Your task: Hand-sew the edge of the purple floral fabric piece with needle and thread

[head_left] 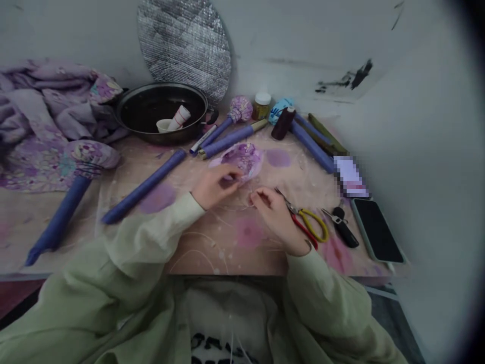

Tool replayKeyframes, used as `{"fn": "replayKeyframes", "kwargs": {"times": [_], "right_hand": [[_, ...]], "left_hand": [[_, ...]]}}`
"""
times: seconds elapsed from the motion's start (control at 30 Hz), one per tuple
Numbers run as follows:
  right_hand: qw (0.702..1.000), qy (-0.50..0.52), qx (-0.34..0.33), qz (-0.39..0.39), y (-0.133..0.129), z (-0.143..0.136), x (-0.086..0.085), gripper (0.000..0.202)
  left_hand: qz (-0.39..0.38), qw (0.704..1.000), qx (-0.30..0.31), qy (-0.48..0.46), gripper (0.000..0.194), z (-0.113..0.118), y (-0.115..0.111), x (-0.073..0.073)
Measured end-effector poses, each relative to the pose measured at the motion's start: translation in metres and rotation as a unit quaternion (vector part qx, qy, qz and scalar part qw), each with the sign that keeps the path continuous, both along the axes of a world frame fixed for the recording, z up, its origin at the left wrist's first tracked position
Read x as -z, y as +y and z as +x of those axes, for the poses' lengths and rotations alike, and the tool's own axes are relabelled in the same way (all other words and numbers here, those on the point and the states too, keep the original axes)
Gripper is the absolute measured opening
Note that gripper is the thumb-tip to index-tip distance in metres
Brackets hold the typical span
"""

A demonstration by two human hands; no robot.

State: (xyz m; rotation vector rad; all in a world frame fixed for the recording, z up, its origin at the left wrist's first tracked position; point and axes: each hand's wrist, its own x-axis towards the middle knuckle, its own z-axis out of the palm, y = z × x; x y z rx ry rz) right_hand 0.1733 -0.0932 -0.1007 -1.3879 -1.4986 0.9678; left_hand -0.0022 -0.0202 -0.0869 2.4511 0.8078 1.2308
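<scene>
A piece of purple floral fabric (248,157), gathered into a rounded shape, lies in the middle of the table. My left hand (219,184) is at its lower left edge with the fingers curled against it. Just right and below, my right hand (273,211) is closed, thumb and forefinger pinched together; whatever is between them is too small to make out. Pliers or scissors with one yellow and one red handle (313,226) lie beside my right wrist. Above the fabric rests a blue-wrapped stick (227,142).
A black pan (159,134) holding cups stands at the back left, near purple cloth (56,108). Behind are a jar (261,106) and dark thread spool (283,124). A phone (377,230) and keys (344,227) lie right; another blue stick (144,187) lies left.
</scene>
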Motion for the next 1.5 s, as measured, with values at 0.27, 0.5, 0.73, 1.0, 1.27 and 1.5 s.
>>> {"fn": "replayKeyframes", "kwargs": {"times": [0.27, 0.5, 0.73, 1.0, 1.27, 1.5], "right_hand": [[0.998, -0.051, -0.011, -0.028, 0.005, -0.011, -0.006, 0.010], [0.998, -0.055, 0.017, 0.035, 0.011, -0.023, -0.002, 0.011], [0.991, -0.112, 0.037, 0.065, 0.012, -0.016, 0.009, 0.010], [0.993, -0.101, 0.013, 0.063, 0.012, -0.015, 0.009, 0.011], [0.994, -0.079, 0.031, 0.067, 0.009, -0.014, 0.012, 0.010], [0.993, -0.069, 0.037, 0.087, 0.008, -0.015, 0.013, 0.009]], "left_hand": [[0.000, 0.996, -0.090, 0.012, 0.023, -0.009, -0.011, 0.031], [-0.039, 0.993, -0.107, 0.004, 0.016, -0.013, -0.016, 0.027], [-0.051, 0.994, -0.093, -0.010, 0.015, -0.008, -0.014, 0.029], [-0.038, 0.996, -0.079, -0.033, 0.013, -0.004, -0.015, 0.030], [-0.056, 0.994, -0.085, -0.032, 0.003, -0.003, -0.016, 0.029], [-0.051, 0.994, -0.085, -0.036, 0.001, -0.002, -0.016, 0.031]]}}
